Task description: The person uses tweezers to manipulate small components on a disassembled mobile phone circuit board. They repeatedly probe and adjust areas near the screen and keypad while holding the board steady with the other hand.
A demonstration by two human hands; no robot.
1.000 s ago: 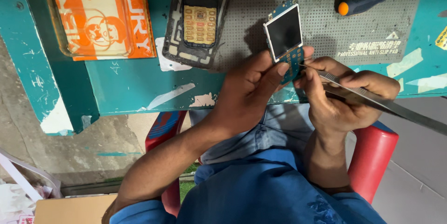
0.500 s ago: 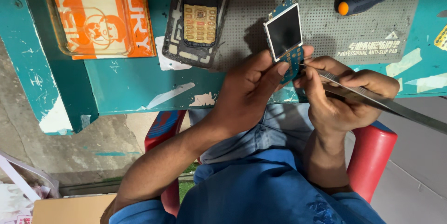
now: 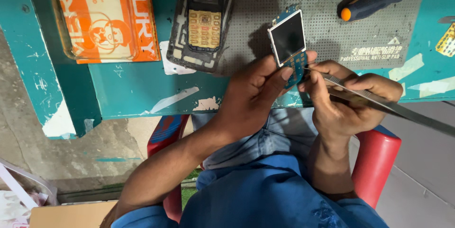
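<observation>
Blue circuit board (image 3: 290, 48), with a small grey screen fixed to its face, is held upright just over the near edge of the grey mat (image 3: 327, 5). The left hand (image 3: 253, 98) pinches its lower end, thumb and fingertips closed on the board. The right hand (image 3: 348, 102) is closed around metal tweezers (image 3: 374, 100), whose tips meet the board's lower right edge, just beside the left fingertips. Both hands hover above the teal table (image 3: 132, 90), over the person's lap and a red chair (image 3: 374, 161). On the mat's left lies a phone housing (image 3: 204, 24) with a yellow keypad. An orange box (image 3: 102, 15) sits further left. A screwdriver (image 3: 374, 3) with an orange-tipped dark handle rests at the mat's far right.
</observation>
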